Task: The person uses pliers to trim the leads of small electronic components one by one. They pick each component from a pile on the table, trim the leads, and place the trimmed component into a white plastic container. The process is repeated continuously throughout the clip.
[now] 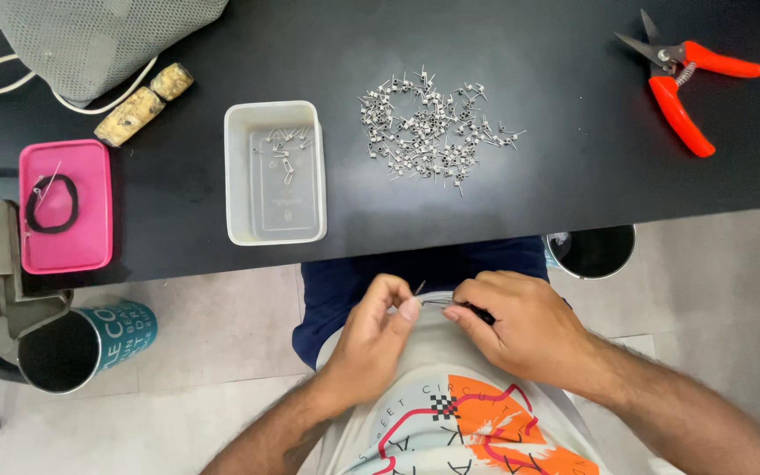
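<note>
Both hands (pixel 450 321) pinch one thin wire (pixel 437 303) in their grip — white tray (pixel 274 220) holds few coils (pixel 285 145).

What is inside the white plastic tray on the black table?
The white tray holds a few small metal coils near its far end; the rest of its floor is bare. Nothing covers it.

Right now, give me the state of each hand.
Left hand: fingers pinched on a thin wire.
Right hand: closed, pinching the wire's other end; a dark tool seems to lie under the fingers.
</note>
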